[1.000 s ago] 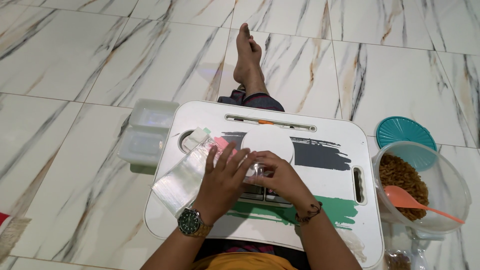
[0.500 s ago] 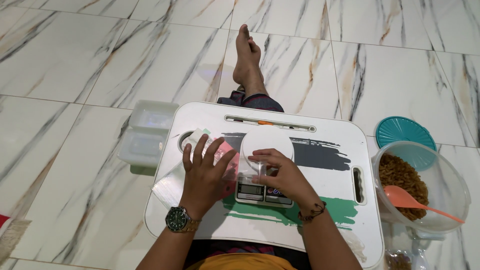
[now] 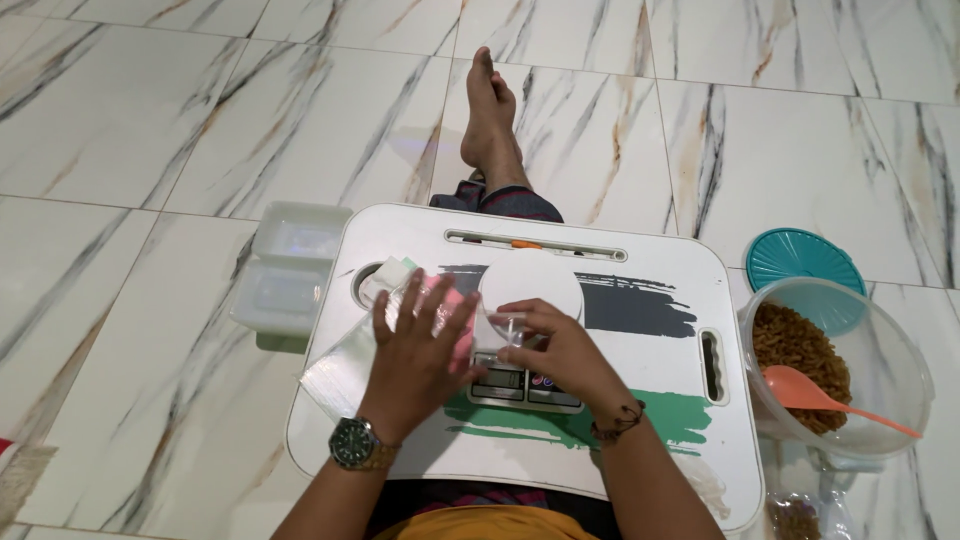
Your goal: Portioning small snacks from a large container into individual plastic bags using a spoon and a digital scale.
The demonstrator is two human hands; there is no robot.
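My left hand (image 3: 415,350), a watch on its wrist, lies flat with fingers spread on a pile of clear plastic bags (image 3: 335,370) at the left of the white lap tray (image 3: 650,280). A pink piece shows under its fingers. My right hand (image 3: 555,350) pinches a small clear plastic bag (image 3: 503,328) at the front edge of the round white platform of a kitchen scale (image 3: 530,285). That hand partly covers the scale's display.
A clear bowl (image 3: 900,350) of brown snack with an orange spoon (image 3: 810,392) stands on the floor at the right, with a teal lid (image 3: 805,262) behind it. Clear plastic boxes (image 3: 290,270) sit left of the tray. My bare foot (image 3: 490,115) stretches ahead on marble tiles.
My left hand has drawn back from the scale to the left and spread its fingers flat on the bag pile. My right hand stays at the scale, its fingers closed on a clear bag.
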